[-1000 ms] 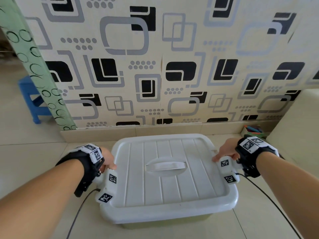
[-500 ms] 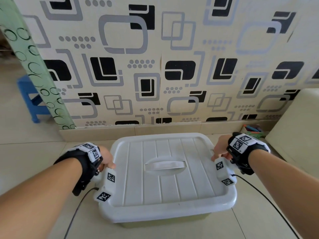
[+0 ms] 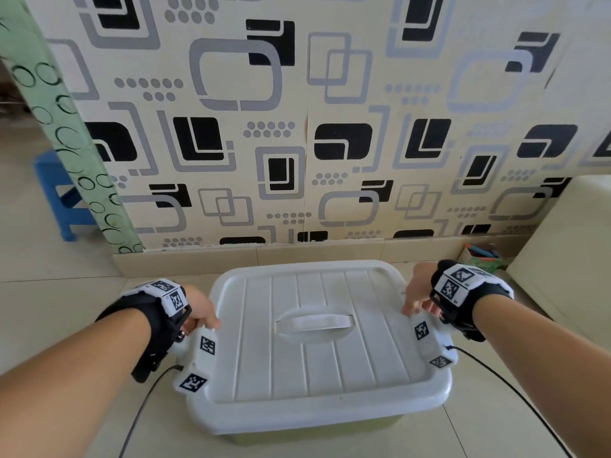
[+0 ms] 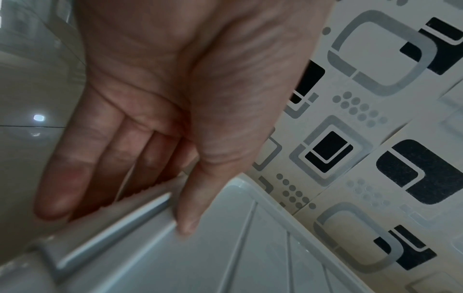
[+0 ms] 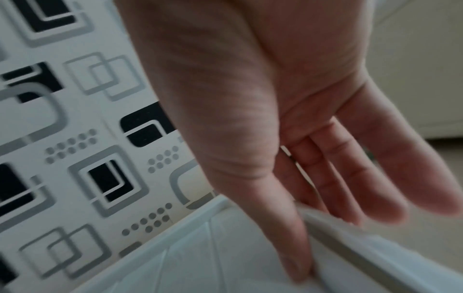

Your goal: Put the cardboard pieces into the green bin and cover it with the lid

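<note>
A white lid [image 3: 317,358] with a centre handle [image 3: 314,322] lies flat over the green bin [image 3: 314,436], of which only a low strip shows. No cardboard pieces are in sight. My left hand [image 3: 198,309] is at the lid's left rim. In the left wrist view that hand [image 4: 125,214] has its thumb tip on the lid [image 4: 250,257] and its straight fingers down the rim's outer side. My right hand [image 3: 418,292] is at the right rim. Blurred in the right wrist view, it [image 5: 338,241] keeps its thumb on the lid [image 5: 200,267] and its fingers straight, off the edge.
The bin stands on a tiled floor close to a patterned wall [image 3: 297,143]. A blue stool [image 3: 59,193] and a green curtain [image 3: 66,143] are at the left. A pale cabinet [image 3: 562,259] and a small box of coloured items [image 3: 482,254] are at the right.
Both hands have shifted slightly back along the lid's sides. The right hand's fingers have come away from the rim. The lid stays in place.
</note>
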Tool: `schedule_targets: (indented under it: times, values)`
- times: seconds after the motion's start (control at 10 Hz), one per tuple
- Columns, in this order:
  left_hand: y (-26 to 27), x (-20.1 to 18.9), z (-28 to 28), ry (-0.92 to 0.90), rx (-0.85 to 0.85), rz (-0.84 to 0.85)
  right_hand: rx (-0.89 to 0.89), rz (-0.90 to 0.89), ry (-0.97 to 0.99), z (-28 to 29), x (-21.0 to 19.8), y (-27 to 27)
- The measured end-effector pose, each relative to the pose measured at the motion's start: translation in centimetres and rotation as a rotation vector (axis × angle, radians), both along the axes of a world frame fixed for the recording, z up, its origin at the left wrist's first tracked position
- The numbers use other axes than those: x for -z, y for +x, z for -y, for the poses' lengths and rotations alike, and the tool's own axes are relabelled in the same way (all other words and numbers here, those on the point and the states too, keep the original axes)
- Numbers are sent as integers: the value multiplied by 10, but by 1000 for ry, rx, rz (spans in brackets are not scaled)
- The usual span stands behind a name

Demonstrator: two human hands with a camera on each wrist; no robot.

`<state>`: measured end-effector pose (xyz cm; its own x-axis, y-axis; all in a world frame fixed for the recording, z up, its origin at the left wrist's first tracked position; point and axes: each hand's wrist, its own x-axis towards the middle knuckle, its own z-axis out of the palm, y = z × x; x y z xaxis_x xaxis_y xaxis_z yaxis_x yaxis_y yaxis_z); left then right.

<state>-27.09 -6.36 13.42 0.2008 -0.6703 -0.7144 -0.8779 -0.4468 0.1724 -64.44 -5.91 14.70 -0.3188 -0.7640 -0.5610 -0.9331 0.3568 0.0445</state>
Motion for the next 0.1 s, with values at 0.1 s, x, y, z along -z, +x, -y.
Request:
schedule_targets:
  times: [0.1]
  values:
    - [3, -3, 4, -207, -134, -68, -52, -36, -211, 10, 3, -1]
